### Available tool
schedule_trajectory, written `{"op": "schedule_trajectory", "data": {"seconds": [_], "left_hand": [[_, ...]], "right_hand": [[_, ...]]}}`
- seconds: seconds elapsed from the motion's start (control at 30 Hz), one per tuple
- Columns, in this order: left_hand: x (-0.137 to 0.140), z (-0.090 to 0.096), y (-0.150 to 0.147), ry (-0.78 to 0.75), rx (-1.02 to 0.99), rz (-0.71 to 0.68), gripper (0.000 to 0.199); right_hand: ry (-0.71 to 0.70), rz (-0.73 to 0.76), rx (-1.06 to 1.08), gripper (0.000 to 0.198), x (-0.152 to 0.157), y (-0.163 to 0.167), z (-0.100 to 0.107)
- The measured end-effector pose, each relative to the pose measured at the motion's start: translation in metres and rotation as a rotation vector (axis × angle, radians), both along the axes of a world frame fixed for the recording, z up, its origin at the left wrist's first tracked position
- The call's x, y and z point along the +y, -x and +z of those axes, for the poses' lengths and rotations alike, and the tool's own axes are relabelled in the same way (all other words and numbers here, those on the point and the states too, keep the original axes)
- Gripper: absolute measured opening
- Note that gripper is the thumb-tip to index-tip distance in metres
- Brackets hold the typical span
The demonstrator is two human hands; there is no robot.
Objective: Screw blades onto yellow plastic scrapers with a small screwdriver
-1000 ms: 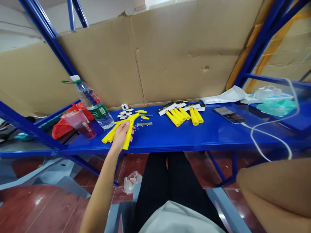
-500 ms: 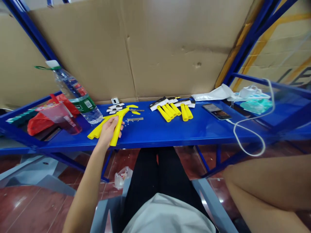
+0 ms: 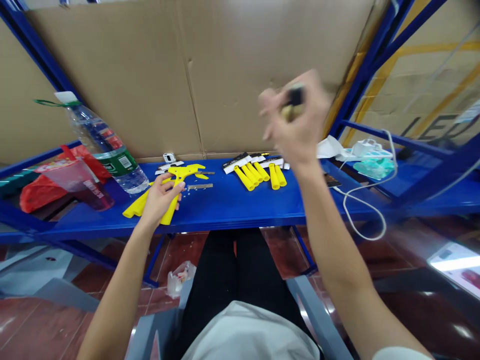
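Note:
My left hand (image 3: 162, 200) is wrapped round the stem of a yellow T-shaped plastic tool (image 3: 183, 171), at the left part of the blue table. Under and beside it lies another yellow tool (image 3: 134, 206) with a tubular handle. Two thin metal strips (image 3: 202, 186) and a yellow piece (image 3: 202, 176) lie to its right. My right hand (image 3: 300, 115) is raised in front of the cardboard, smeared by motion, its fingers curled round a small black and tan object (image 3: 294, 100) whose kind I cannot make out. Several yellow-handled tools (image 3: 250, 177) with black-and-white head sleeves lie mid-table.
On the left stand a water bottle (image 3: 108, 150) and a pink cup (image 3: 84, 182) by a red bag (image 3: 37, 192). A phone (image 3: 332, 181), partly behind my right forearm, a white cable (image 3: 350, 210) and a mask (image 3: 369, 147) lie right. Cardboard (image 3: 232, 75) closes off the back.
My right arm has swung up from the lower right, bringing a small dark object in the hand. My left hand keeps the yellow tool, its thumb now along the stem. The view has shifted slightly.

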State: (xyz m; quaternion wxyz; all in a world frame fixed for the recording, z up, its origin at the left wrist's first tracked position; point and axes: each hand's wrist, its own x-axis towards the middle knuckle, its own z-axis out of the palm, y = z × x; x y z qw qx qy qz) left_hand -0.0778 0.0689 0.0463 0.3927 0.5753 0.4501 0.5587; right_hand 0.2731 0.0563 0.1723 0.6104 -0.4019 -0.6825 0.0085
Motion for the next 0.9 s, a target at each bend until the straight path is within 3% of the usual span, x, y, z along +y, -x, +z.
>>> {"op": "schedule_trajectory", "data": {"seconds": [0.1, 0.2, 0.27, 0.33, 0.43, 0.53, 0.9], "left_hand": [[0.005, 0.014, 0.004, -0.083, 0.153, 0.041, 0.079], [0.011, 0.034, 0.023, -0.218, 0.439, 0.155, 0.065], [0.014, 0.048, 0.041, -0.273, 0.737, 0.312, 0.049], [0.015, 0.062, 0.06, -0.219, 1.035, 0.437, 0.046], [0.02, 0.076, 0.082, -0.068, 1.32, 0.483, 0.053], [0.028, 0.075, 0.09, 0.048, 1.458, 0.469, 0.056], [0.048, 0.035, 0.08, 0.181, 1.519, 0.482, 0.061]], "right_hand": [[0.228, -0.117, -0.364, 0.045, 0.059, 0.03, -0.031], [0.566, -0.212, -0.757, 0.054, 0.106, 0.052, -0.075], [0.615, -0.219, -0.816, 0.058, 0.12, 0.059, -0.098], [0.609, -0.242, -0.828, 0.054, 0.122, 0.061, -0.111], [0.594, -0.299, -0.834, 0.053, 0.117, 0.06, -0.117], [0.607, -0.362, -0.831, 0.059, 0.113, 0.057, -0.115], [0.638, -0.447, -0.815, 0.049, 0.109, 0.053, -0.116]]}}
